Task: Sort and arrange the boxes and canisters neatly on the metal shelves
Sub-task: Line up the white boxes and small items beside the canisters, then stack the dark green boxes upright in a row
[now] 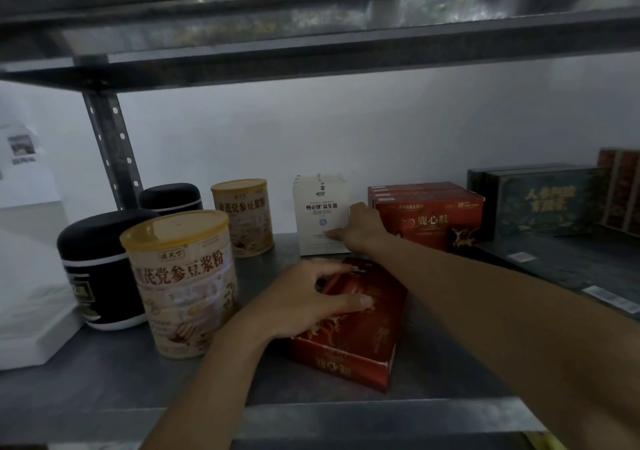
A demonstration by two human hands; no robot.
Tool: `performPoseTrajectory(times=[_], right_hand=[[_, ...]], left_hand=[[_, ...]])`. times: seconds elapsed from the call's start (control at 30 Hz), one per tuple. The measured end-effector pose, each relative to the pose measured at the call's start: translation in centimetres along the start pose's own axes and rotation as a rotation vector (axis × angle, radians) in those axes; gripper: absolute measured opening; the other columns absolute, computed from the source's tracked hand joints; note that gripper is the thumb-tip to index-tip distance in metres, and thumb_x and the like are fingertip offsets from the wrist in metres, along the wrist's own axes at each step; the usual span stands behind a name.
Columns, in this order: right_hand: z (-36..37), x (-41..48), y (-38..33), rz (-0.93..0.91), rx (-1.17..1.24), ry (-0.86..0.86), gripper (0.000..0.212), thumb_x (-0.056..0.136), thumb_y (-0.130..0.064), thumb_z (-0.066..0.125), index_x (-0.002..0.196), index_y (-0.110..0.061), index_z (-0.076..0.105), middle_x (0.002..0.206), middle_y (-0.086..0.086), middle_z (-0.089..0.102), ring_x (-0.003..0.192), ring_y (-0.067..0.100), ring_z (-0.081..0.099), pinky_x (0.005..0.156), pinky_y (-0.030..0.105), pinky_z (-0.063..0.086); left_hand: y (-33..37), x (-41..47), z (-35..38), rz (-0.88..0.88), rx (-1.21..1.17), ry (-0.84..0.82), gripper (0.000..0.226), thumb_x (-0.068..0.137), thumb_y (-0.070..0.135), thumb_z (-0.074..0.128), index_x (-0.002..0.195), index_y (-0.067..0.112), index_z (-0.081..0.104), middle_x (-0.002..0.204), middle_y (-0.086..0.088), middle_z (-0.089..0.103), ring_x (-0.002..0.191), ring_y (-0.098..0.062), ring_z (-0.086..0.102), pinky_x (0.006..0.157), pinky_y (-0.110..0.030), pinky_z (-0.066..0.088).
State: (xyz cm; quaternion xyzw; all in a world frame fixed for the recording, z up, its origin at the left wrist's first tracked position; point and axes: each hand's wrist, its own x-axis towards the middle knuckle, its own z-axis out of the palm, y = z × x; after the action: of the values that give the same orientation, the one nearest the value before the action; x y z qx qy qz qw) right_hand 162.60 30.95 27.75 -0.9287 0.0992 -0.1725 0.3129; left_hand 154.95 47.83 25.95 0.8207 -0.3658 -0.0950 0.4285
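Left hand (pixel 304 297) is clasping the flat red box (pixel 349 325); right hand (pixel 360 228) is, seemingly, pinching the white box (pixel 320 212).

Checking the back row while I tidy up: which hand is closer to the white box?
Right. The right hand touches the white box at its lower right edge, at the back of the shelf. The left hand is farther forward, on the lying red box.

Backdrop: a plain white painted wall (pixel 381 131). At far left, a white paper sheet printed with a small photograph (pixel 21 148) shows above a bulky white rectangular block (pixel 31 311). A blurred yellow sliver (pixel 550 443) edges the bottom right.
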Motion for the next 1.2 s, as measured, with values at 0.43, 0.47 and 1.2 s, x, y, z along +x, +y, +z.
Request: performPoseTrajectory(times=[0.43, 0.47, 1.2], right_hand=[[-4.4, -6.0, 1.4, -0.125, 0.000, 0.067, 0.053, 0.090, -0.039, 0.067, 0.126, -0.001, 0.058, 0.126, 0.013, 0.063, 0.115, 0.024, 0.060, 0.086, 0.022, 0.043], [-5.3, -6.9, 1.7, -0.168, 0.005, 0.089, 0.053, 0.090, -0.040, 0.068, 0.127, -0.003, 0.060, 0.124, 0.010, 0.065, 0.114, 0.022, 0.061, 0.090, 0.022, 0.045], [-20.3, -17.6, 18.2, 0.187, -0.294, -0.094, 0.132, 0.029, -0.102, 0.055, 0.144, -0.036, 0.043, 0.147, -0.004, 0.047, 0.130, 0.028, 0.047, 0.106, 0.051, 0.040]], left_hand=[[0.5, 0.0, 0.0, -0.064, 0.097, 0.063, 0.054, 0.069, 0.063, 0.069, 0.120, 0.047, 0.057, 0.115, 0.021, 0.060, 0.100, 0.001, 0.060, 0.083, -0.021, 0.050], [0.5, 0.1, 0.0, -0.068, 0.127, 0.074, 0.055, 0.070, 0.063, 0.068, 0.121, 0.047, 0.056, 0.117, 0.020, 0.059, 0.101, 0.002, 0.058, 0.082, -0.021, 0.048], [9.9, 6.3, 9.7, 0.155, 0.475, 0.071, 0.065, 0.083, 0.043, 0.072, 0.142, 0.028, 0.047, 0.147, 0.005, 0.046, 0.132, -0.010, 0.042, 0.105, -0.022, 0.032]])
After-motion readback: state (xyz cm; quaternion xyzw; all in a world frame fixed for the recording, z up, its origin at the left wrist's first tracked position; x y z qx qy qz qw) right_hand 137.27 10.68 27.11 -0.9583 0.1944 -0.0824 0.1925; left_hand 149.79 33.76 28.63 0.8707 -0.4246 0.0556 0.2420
